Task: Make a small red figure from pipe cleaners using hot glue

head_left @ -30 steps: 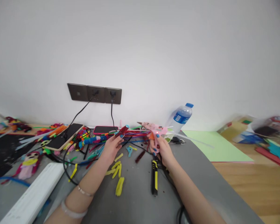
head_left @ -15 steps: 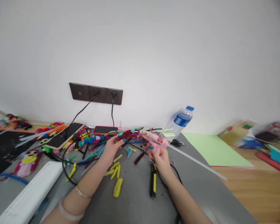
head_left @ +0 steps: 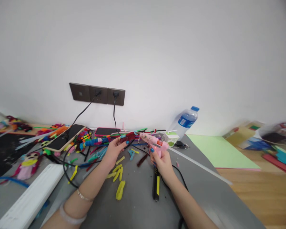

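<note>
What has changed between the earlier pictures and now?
The right hand has lowered the pink glue gun, bringing its front close to the dark red piece, which the left hand has tilted flatter. Nothing was grasped anew or let go. The bottle and yellow pieces stayed put.

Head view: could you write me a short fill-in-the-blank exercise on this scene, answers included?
The right hand holds a ____ glue gun.
The piece in the left hand is mostly dark ____.
The bottle has a ____ cap.
The large paper sheet right of the bottle is pale ____.
Missing words: pink; red; blue; green.
</note>
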`<action>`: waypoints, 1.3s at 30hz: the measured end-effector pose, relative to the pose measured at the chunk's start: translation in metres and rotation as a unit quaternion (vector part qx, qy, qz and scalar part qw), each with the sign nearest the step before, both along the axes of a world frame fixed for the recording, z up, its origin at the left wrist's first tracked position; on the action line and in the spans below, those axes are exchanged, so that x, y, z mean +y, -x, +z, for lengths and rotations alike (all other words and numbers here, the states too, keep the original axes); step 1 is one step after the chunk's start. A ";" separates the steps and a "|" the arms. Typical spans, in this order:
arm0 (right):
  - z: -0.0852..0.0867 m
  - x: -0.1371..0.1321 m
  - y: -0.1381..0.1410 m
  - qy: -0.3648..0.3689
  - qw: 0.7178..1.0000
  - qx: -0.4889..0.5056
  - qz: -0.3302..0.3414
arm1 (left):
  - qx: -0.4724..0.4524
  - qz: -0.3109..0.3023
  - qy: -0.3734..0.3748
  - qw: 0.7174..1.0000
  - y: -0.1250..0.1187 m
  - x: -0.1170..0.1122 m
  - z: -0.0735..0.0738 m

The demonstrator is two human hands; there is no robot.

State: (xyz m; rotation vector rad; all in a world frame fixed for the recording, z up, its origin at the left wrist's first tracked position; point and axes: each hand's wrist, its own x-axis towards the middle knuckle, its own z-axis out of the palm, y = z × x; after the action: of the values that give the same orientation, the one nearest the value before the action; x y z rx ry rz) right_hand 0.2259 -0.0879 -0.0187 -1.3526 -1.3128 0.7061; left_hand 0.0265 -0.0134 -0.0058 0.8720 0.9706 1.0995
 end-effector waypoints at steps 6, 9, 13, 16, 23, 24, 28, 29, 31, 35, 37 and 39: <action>-0.005 0.001 -0.002 -0.006 1.000 0.003 -0.001 | -0.004 0.000 0.000 1.000 0.000 0.000 0.000; -0.008 0.002 -0.003 -0.005 1.000 0.006 -0.002 | -0.003 0.004 -0.006 1.000 0.000 -0.001 0.002; -0.010 0.003 -0.003 -0.004 1.000 0.003 -0.001 | -0.008 0.010 -0.008 1.000 0.000 0.000 0.002; -0.009 0.002 -0.004 -0.004 1.000 0.005 -0.005 | -0.013 0.012 -0.008 1.000 -0.001 0.000 0.001; -0.007 0.001 -0.003 0.001 1.000 0.000 0.003 | -0.034 0.013 0.001 0.999 0.000 0.001 0.000; -0.006 0.001 -0.003 -0.002 1.000 0.000 0.003 | -0.035 0.014 0.000 0.999 0.000 0.001 0.000; -0.001 -0.001 -0.001 -0.010 1.000 -0.007 0.000 | -0.036 0.018 0.002 0.999 0.000 0.001 0.001; 0.000 -0.001 0.000 -0.009 1.000 -0.009 -0.001 | -0.039 0.017 0.004 0.999 0.000 0.001 0.001; 0.003 -0.002 0.000 -0.008 1.000 -0.008 -0.002 | -0.045 0.016 0.008 0.999 0.000 0.001 0.000; 0.004 -0.002 0.001 -0.011 1.000 -0.014 -0.002 | -0.051 0.012 0.006 0.999 0.000 0.002 -0.003; 0.004 -0.002 0.001 -0.012 1.000 -0.017 -0.002 | -0.053 0.011 0.006 0.999 0.001 0.003 -0.003; 0.005 -0.002 0.001 -0.012 1.000 -0.017 -0.002 | -0.055 0.011 0.006 0.998 0.001 0.003 -0.004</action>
State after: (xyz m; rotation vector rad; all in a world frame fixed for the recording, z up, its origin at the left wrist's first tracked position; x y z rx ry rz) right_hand 0.2246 -0.0898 -0.0137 -1.3536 -1.3415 0.6657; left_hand 0.0254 -0.0107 -0.0096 0.7843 0.8964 1.1476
